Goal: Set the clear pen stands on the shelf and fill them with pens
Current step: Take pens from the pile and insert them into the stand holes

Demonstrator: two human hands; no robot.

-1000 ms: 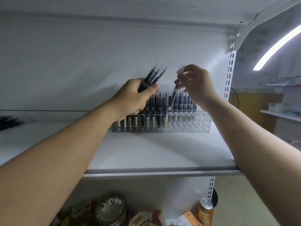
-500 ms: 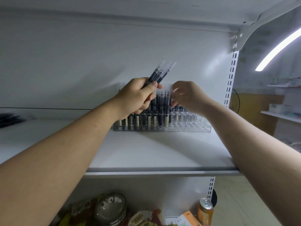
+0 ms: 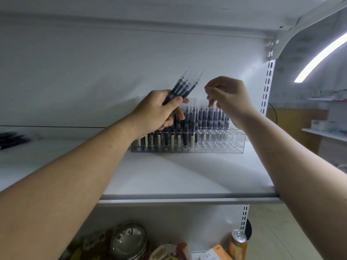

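Four or so pens (image 3: 183, 87) in left hand (image 3: 159, 113); one stand (image 3: 225, 145) on shelf (image 3: 169, 175).

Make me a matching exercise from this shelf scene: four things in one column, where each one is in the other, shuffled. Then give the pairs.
Things:
1. bundle of pens
2. clear pen stand
3. orange can
4. loose dark pens

Places:
A. lying at the far left of the shelf
B. below the shelf, at the right
C. gripped in the left hand
D. standing on the shelf, partly filled

Pairs: 1-C, 2-D, 3-B, 4-A.
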